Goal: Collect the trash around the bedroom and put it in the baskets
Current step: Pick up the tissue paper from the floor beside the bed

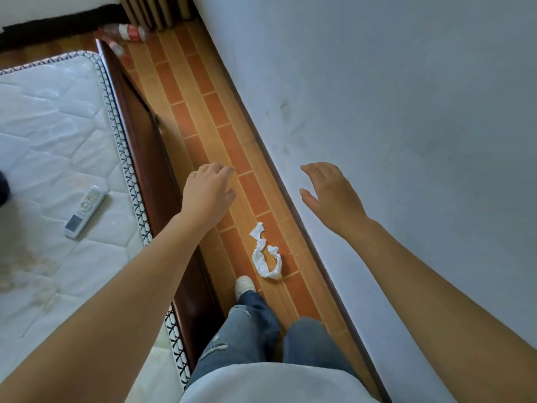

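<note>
While I stood in the narrow strip of floor [203,117] between the bed [58,126] and the wall [377,112], the job looked barely begun, as far as I could judge. A twisted white tissue [266,253] lay on the tiles just ahead of my shoe [243,286], untouched, nearer the wall side than the bed frame. Farther down the strip, near the bed's far corner, a plastic bottle [133,32] with a red label lay on its side, with what seemed another clear piece [116,49] just beside it, too blurred to name. No basket was in view, so I could not tell what had gone into one.

My left hand [207,193] was held out over the tiles with fingers loosely curled, holding nothing. My right hand [328,193] was spread, palm down, in front of the wall, also empty. Both were well above and beyond the tissue.

A remote [85,210] lay on the mattress; I took it for no trash. Left to do: the tissue, then the bottle, then finding the baskets.
</note>
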### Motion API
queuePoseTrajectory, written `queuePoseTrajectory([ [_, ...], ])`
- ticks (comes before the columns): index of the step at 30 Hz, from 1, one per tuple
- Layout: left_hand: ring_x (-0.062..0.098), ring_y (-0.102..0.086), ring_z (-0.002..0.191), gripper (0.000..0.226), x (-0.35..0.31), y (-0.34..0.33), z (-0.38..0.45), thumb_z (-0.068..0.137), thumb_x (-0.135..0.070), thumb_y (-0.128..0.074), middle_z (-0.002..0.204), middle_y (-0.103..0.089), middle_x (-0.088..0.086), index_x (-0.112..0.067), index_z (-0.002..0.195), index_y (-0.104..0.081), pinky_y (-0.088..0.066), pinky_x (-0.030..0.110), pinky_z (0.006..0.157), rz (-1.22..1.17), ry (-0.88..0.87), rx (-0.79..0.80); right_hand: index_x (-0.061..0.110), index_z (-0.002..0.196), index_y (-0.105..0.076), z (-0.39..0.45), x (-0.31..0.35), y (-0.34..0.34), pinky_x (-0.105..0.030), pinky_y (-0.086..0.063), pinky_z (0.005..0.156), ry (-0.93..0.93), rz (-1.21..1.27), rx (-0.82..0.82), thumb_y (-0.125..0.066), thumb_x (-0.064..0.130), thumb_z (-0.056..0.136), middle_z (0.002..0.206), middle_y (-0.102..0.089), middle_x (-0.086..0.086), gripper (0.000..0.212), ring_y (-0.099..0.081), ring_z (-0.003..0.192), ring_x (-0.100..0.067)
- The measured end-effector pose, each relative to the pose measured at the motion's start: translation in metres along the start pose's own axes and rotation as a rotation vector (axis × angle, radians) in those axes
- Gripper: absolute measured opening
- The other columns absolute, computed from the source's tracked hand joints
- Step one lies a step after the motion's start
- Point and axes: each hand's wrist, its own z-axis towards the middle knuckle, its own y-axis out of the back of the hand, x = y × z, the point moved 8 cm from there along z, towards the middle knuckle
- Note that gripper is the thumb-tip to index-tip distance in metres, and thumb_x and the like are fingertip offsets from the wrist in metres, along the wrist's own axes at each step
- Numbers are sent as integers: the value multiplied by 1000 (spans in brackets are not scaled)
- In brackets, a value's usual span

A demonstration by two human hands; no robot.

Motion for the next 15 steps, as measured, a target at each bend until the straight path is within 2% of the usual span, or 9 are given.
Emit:
queuePoseTrajectory([
  [8,30,-47,125,44,20,-69,47,93,-24,-50,135,-52,11,-12,134,-45,-38,42,104,-58,-4,9,10,134,-41,50,-22,-63,-32,-34,107,-10,28,-31,-46,26,93,140,-46,-9,44,-38,132,-24],
  [15,32,-46,126,45,33,-220,65,92,-24,-52,136,-50,12,-11,135,-45,-38,42,101,-80,45,44,9,135,-40,65,-73,-195,-33,-34,107,52,24,-11,-46,24,94,140,-45,-9,44,-37,132,-24],
])
